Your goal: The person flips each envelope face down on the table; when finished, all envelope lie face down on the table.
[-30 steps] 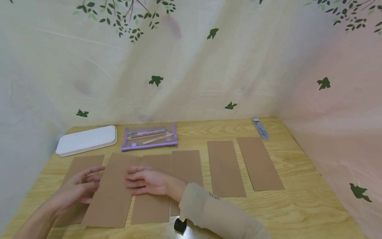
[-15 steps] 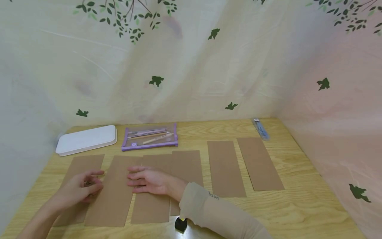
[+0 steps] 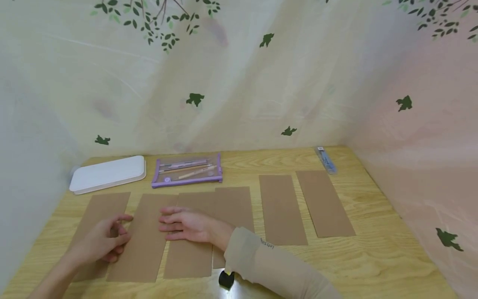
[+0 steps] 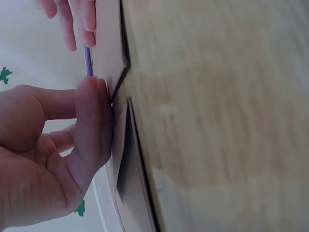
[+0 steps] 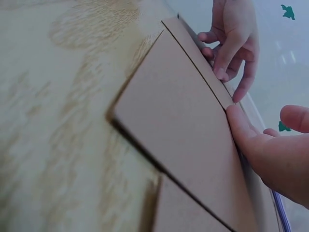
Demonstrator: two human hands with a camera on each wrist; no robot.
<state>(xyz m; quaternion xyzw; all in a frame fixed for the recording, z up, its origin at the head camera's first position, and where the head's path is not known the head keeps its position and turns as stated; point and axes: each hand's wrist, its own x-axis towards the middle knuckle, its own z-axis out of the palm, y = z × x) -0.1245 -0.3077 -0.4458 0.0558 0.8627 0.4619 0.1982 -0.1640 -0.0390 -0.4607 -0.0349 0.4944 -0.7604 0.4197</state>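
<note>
A row of brown cardboard rectangles lies across the wooden table. At the left edge of the second piece from the left (image 3: 140, 259) is my left hand (image 3: 97, 241), thumb and fingers loosely bent, with the thumb tip right at that edge in the right wrist view. My right hand (image 3: 190, 226) rests palm down with straight fingers, fingertips on the same piece's right side. Under that palm lies the third piece (image 3: 188, 261), whose left edge meets the second near the top. The leftmost piece (image 3: 106, 203) is partly covered by my left hand.
A white flat case (image 3: 108, 174) and a clear purple-trimmed pouch (image 3: 186, 182) with pens stand behind the cardboard. A small blue packet (image 3: 325, 160) lies at the back right. More cardboard rectangles (image 3: 281, 211) lie to the right. A small black object (image 3: 226, 280) shows below my right sleeve.
The second piece, raised a little at first, has come down flat on the table. My left hand's fingers have bent more, staying at its left edge. My right hand has stayed put.
</note>
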